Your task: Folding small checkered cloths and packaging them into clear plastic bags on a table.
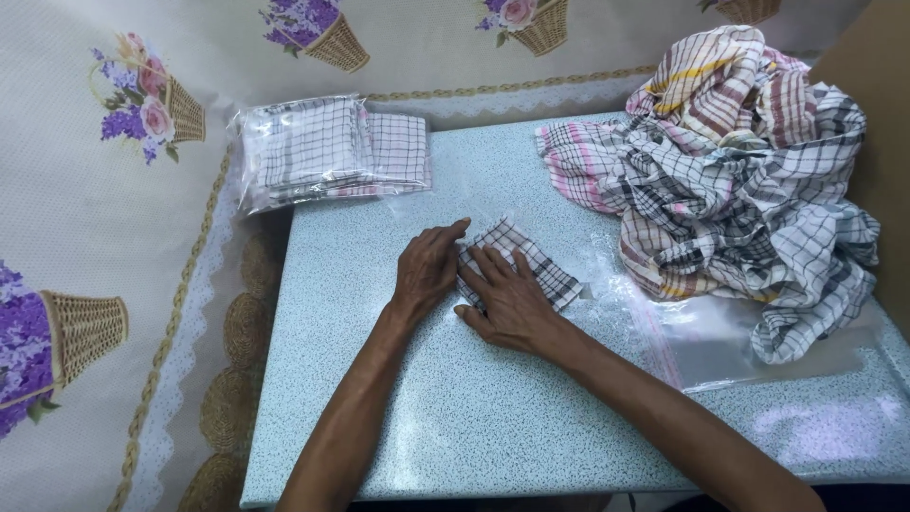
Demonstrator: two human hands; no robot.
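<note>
A small folded checked cloth, white with dark and pink lines, lies on the pale blue speckled table. My left hand rests flat against its left edge. My right hand lies palm down on top of the cloth, fingers spread, pressing it to the table. Neither hand grips anything.
A heap of unfolded checked cloths fills the right of the table. Clear plastic zip bags lie under its near edge. A stack of bagged folded cloths sits at the far left corner. A floral basket-print sheet covers the left and back.
</note>
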